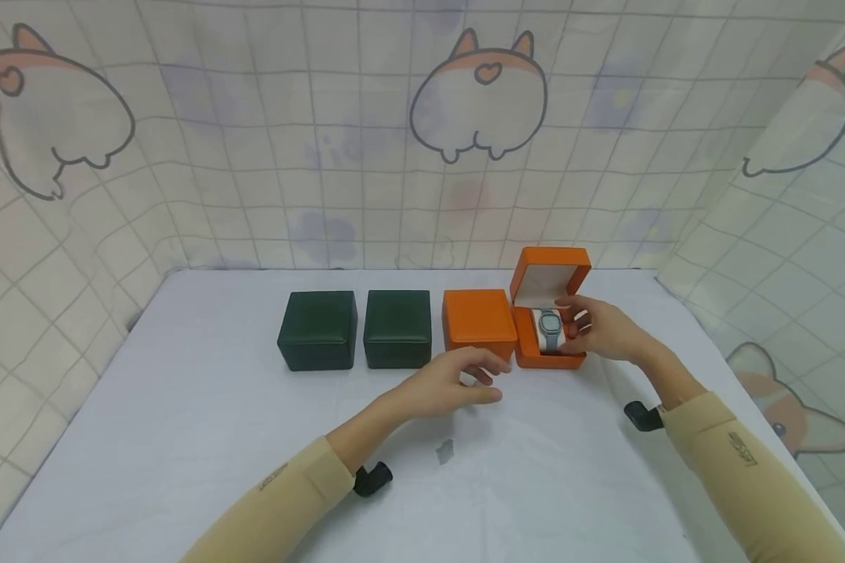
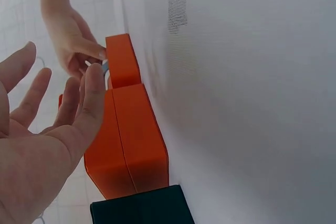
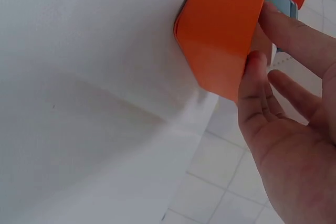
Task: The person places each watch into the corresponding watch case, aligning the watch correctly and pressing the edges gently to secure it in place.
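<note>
An orange watch box stands with its lid raised. Inside it a watch with a pale blue-grey strap lies round a white cushion. My right hand grips the watch on its cushion from the right side, thumb toward the front and a finger toward the back. In the right wrist view the thumb lies across the front rim beside the strap. My left hand hovers in front of a closed orange box, palm turned toward the right, fingers loosely spread and holding nothing.
Two dark green boxes, both closed, stand in line to the left of the orange ones. A white cloth covers the table, with a small grey patch in front of my left hand. Patterned curtains hang behind and at both sides.
</note>
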